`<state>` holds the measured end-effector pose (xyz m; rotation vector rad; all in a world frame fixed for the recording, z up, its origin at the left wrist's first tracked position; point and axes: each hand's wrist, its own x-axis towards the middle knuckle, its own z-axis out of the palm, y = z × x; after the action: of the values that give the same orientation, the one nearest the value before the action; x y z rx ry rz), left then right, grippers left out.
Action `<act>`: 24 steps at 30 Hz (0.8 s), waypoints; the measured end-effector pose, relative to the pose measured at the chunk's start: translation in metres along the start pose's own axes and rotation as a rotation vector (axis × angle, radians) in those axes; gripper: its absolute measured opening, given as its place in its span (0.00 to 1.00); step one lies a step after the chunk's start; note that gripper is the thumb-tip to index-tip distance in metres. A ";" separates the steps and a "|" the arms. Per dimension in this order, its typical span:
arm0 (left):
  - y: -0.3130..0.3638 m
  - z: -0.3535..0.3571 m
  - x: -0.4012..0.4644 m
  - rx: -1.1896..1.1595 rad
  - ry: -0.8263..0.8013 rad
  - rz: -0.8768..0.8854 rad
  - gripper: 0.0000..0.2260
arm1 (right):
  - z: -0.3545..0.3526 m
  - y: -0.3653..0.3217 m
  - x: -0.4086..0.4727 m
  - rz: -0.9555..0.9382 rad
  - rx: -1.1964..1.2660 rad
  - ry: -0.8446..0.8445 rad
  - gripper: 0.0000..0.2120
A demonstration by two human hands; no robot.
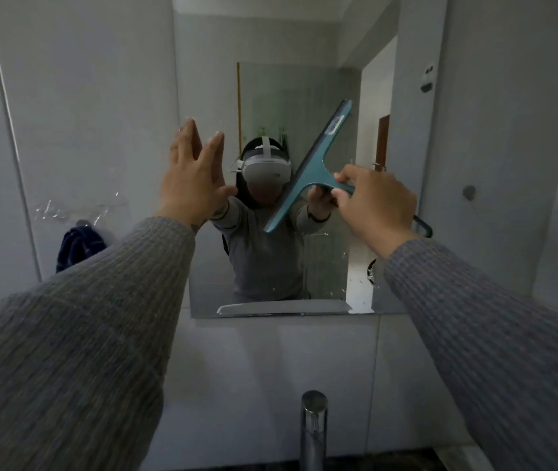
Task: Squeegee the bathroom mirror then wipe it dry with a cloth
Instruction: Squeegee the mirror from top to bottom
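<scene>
The bathroom mirror [270, 39] fills the wall ahead and reflects a person in a grey sweater. A teal squeegee [308, 171] lies tilted against the glass, its blade running from upper right to lower left. My right hand [376, 205] grips its handle at the right of the mirror. My left hand [192, 175] is flat on the glass at the mirror's left edge, fingers spread and pointing up, holding nothing. Water drops show on the lower right of the glass.
A dark blue cloth [78, 248] hangs from a hook on the tiled wall at the left, under a clear plastic holder [77, 210]. A chrome tap [313, 430] rises at the bottom centre. A black hook [423, 227] sits beside the mirror's right edge.
</scene>
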<state>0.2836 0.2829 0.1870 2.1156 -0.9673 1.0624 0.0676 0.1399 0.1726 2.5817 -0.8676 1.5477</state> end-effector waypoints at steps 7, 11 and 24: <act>0.005 -0.003 -0.002 -0.015 -0.006 -0.026 0.40 | -0.006 0.048 -0.013 0.273 0.089 0.055 0.10; 0.008 -0.005 -0.002 -0.020 -0.016 -0.044 0.40 | 0.003 0.058 -0.031 0.506 0.279 0.053 0.09; 0.007 -0.006 -0.004 -0.036 -0.017 -0.054 0.39 | 0.055 0.010 -0.072 0.932 0.780 0.150 0.09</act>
<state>0.2741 0.2848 0.1878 2.1128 -0.9249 0.9941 0.0817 0.1485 0.0827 2.5005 -1.9504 2.7183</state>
